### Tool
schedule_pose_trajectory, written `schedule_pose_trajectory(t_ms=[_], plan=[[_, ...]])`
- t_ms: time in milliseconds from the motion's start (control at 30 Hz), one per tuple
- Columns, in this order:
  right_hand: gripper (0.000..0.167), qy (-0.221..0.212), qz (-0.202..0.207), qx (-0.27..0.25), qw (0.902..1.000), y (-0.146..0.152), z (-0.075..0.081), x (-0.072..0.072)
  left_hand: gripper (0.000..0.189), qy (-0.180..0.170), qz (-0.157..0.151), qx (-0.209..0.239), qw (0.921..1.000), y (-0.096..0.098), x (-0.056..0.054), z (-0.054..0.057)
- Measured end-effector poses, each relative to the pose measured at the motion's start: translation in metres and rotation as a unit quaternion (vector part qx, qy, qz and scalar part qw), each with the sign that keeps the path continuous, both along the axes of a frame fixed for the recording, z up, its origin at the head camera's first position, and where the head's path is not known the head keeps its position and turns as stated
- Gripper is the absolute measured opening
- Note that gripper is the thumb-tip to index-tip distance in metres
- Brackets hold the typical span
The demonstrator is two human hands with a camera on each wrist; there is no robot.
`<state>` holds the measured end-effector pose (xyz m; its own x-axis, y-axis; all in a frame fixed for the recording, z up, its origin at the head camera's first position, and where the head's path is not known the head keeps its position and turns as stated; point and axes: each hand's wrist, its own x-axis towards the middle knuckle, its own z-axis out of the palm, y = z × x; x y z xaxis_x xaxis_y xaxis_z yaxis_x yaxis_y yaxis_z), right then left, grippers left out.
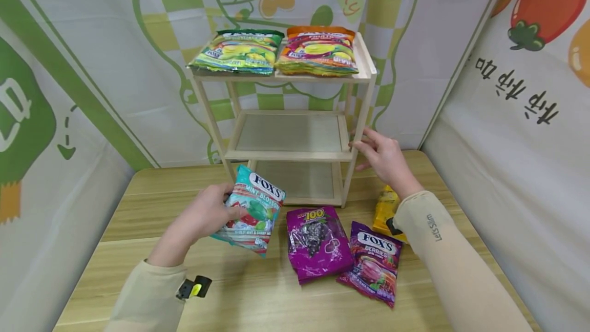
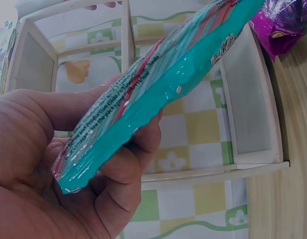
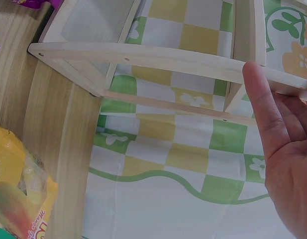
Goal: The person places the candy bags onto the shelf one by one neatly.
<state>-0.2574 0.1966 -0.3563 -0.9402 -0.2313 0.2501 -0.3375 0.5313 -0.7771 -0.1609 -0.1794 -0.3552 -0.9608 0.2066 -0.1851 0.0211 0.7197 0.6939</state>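
Observation:
My left hand (image 1: 209, 214) holds a teal Fox's mint candy bag (image 1: 258, 204), thumb across its front and fingers behind. In the left wrist view the bag (image 2: 143, 94) appears edge-on, with its printed side seam showing. My right hand (image 1: 382, 155) is at the right front post of a three-tier wooden shelf rack (image 1: 290, 156), about level with the middle tier. The right wrist view has one finger extended against the post (image 3: 193, 59) and others bent behind it. On the top tier lie a green candy bag (image 1: 239, 53) and an orange candy bag (image 1: 318, 51), side by side.
On the wooden table (image 1: 138, 219), before the rack, lie a purple grape candy bag (image 1: 317, 242) and a dark purple Fox's berries bag (image 1: 374, 263), touching. A yellow mango candy bag (image 3: 19, 189) lies right of them, partly behind my right forearm. Patterned cloth walls (image 1: 396, 117) surround the table.

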Motion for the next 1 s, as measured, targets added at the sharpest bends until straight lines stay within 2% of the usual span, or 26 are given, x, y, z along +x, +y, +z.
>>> schedule_pose_trajectory(t_ms=[433,667,1000], plan=[[0.043,-0.004,-0.003,0.001,1.0000,0.000,0.000,0.000,0.047,0.009,0.002,0.004,0.9999,0.001,0.000,0.009],[0.043,-0.006,-0.003,0.003,1.0000,0.001,-0.001,0.000,0.043,0.027,0.003,-0.005,0.9996,0.002,-0.001,0.013],[0.042,0.000,-0.003,0.010,0.9999,0.001,0.000,0.000,0.046,0.026,0.002,0.001,0.9997,0.002,-0.002,0.017]])
